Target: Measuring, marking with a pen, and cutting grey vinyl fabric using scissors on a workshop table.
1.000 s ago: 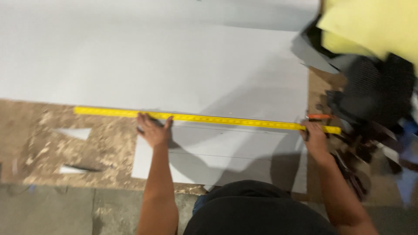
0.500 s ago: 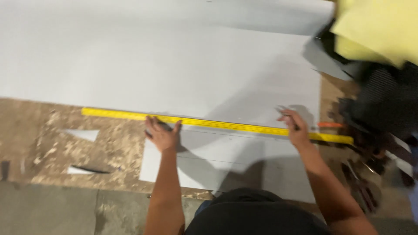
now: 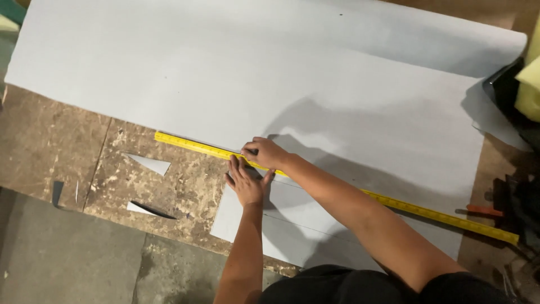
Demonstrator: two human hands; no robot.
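Observation:
A long yellow ruler lies slantwise along the near part of a large pale grey sheet spread over a worn wooden worktable. My left hand lies flat with fingers spread, pressing on the sheet right at the ruler's near edge. My right hand reaches across just above it. It rests on the ruler with its fingers curled round a small dark pen whose tip sits at the ruler's far edge. A thin drawn line crosses the sheet below the ruler.
Two grey triangular offcuts lie on the bare wood to the left. An orange tool sits beside the ruler's right end, with dark gear and yellow foam at the right edge. The concrete floor shows at bottom left.
My right hand has left the ruler's right end and the orange tool and travelled left along the ruler to meet my left hand. The left hand has stayed pressed down.

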